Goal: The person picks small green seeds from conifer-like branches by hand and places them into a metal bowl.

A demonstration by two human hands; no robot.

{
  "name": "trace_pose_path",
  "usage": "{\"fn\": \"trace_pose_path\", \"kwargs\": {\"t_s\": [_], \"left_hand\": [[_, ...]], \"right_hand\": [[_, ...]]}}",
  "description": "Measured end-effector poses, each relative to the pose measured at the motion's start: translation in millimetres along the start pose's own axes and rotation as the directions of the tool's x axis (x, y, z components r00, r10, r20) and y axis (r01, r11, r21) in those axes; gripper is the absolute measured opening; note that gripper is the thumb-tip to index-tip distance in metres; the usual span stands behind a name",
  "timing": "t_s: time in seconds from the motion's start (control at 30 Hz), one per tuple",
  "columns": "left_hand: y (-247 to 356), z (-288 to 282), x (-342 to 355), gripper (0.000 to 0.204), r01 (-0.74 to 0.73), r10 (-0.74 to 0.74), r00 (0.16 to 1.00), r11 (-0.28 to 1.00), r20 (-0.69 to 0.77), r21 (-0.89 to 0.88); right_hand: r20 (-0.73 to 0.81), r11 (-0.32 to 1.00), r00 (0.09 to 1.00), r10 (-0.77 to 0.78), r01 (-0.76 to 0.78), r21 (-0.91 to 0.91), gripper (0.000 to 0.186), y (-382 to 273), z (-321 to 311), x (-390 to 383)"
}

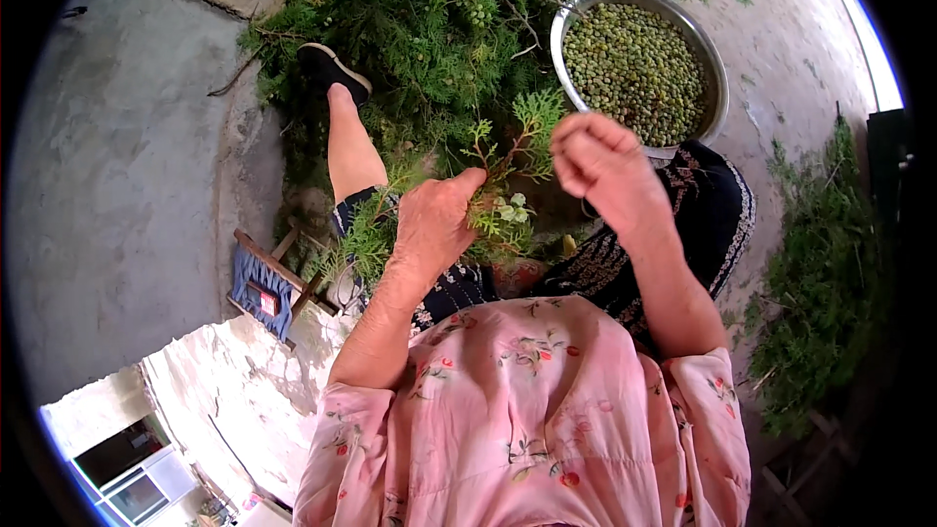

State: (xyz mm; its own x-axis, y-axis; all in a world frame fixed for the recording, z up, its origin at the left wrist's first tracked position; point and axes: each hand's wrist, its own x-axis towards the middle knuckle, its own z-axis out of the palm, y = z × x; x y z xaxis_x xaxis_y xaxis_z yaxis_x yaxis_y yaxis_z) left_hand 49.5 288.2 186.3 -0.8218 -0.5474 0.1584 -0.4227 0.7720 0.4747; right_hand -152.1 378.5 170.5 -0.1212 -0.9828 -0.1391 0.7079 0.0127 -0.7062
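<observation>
My left hand (pixel 434 220) is closed around a leafy conifer sprig (pixel 535 125) with flat, scaly green foliage, over my lap. A few pale green cones (pixel 511 207) hang on the sprig beside my fingers. To the right of the sprig, my right hand (pixel 610 168) is raised with its fingers curled together. It is slightly blurred, and whatever the fingers may hold is hidden. Just beyond it stands a round metal basin (pixel 720 73), holding a thick layer of small green and yellowish cones (pixel 634 68).
A large heap of cut green branches (pixel 420 29) spreads in front of me, against my outstretched foot (pixel 337 73). More branches (pixel 825 273) lie on the ground at the right. On the left are a small wooden stool with blue cloth (pixel 262 288) and a grey concrete surface (pixel 137 156).
</observation>
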Motion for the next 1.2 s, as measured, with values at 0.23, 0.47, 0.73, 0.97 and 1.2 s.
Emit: {"fn": "trace_pose_path", "kwargs": {"t_s": [0.23, 0.47, 0.73, 0.97, 1.2], "left_hand": [[0.8, 3.7, 3.9, 0.036, 0.182, -0.175, 0.969, 0.983, 0.174, -0.027], [-9.7, 15.0, -11.9, 0.029, 0.359, -0.288, 0.928, 0.858, 0.236, -0.366], [-27.1, 27.3, -15.6, 0.021, -0.051, -0.006, 0.933, 0.988, 0.361, 0.147], [-34.0, 37.7, -15.5, 0.027, 0.063, 0.009, 0.968, 0.958, 0.249, -0.278], [-22.1, 30.4, -9.3, 0.023, 0.360, -0.216, 0.896, 0.864, 0.389, -0.351]], "right_hand": [[0.039, 0.918, 0.999, 0.000, 0.016, -0.395, 0.017, 19.1, 37.1, -12.9], [-0.278, 0.908, 0.911, -0.305, 0.190, -0.374, 0.011, 2.0, 22.3, -11.1], [-0.214, 0.938, 0.976, 0.041, -0.112, -0.329, 0.013, 36.3, 26.9, -0.1], [0.042, 0.517, 0.916, -0.399, 0.263, -0.814, 0.017, 55.9, 29.5, 4.1], [-0.331, 0.999, 0.942, -0.047, 0.048, -0.005, 0.014, 25.0, 20.6, 3.1]]}}
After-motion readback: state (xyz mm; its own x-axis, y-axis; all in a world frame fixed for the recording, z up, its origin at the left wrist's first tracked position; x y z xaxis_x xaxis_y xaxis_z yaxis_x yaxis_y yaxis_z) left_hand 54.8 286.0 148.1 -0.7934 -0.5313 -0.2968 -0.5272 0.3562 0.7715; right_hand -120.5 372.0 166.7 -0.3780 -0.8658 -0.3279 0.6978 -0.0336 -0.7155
